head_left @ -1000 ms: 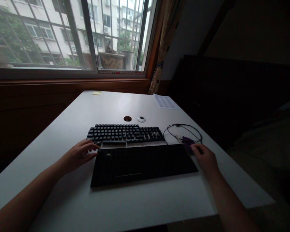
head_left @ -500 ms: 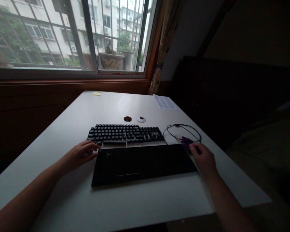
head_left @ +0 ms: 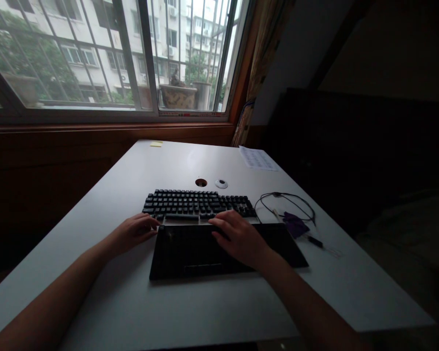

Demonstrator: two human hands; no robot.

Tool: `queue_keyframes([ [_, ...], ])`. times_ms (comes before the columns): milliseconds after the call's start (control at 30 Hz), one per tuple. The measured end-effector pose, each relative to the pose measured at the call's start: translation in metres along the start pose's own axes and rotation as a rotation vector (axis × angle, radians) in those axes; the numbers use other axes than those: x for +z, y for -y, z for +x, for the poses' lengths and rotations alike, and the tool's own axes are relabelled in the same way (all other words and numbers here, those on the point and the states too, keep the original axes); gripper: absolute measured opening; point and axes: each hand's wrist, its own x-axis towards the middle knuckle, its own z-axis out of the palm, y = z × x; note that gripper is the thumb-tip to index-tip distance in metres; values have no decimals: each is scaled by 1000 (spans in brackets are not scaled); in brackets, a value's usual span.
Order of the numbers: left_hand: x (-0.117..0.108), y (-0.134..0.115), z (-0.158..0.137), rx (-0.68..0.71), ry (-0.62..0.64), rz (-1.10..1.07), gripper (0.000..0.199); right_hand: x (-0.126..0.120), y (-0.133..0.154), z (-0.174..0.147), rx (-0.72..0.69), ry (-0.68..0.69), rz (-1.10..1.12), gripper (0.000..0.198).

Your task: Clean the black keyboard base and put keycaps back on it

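A black keyboard (head_left: 183,202) lies across the table, with pale bare patches showing along its bottom row and near its right end. Directly in front of it is a flat, dark panel (head_left: 190,251). My left hand (head_left: 137,229) rests by the panel's upper left corner and the keyboard's lower left end, fingers loosely bent and apart. Over the panel's middle, my right hand (head_left: 237,236) reaches to the keyboard's bottom row, thumb and fingers apart; I see nothing between them. A small wire tool with a black handle (head_left: 315,242), resembling a keycap puller, lies right of the panel.
Beside the keyboard's right end are a coiled black cable (head_left: 285,194) and a purple cloth (head_left: 295,225). Behind it are a round table hole (head_left: 201,183) and its white cover (head_left: 221,184). Farther back lie a printed sheet (head_left: 259,159) and yellow notes (head_left: 156,144).
My right hand has moved left from beside the purple cloth to over the panel. The black-handled wire tool now lies in view on the table. My left hand stays by the panel's corner.
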Motion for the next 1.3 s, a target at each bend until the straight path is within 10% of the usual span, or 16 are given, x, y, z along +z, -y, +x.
queue_keyframes([
  [200,1,0,0,-30,-5,20,16,50,45,48,-142,152,77,37],
  [467,4,6,-3,-51,4,25,17,92,59,52,4,196,105,56],
  [1300,9,11,-5,-78,12,43,19,92,64,51,60,246,36,51],
])
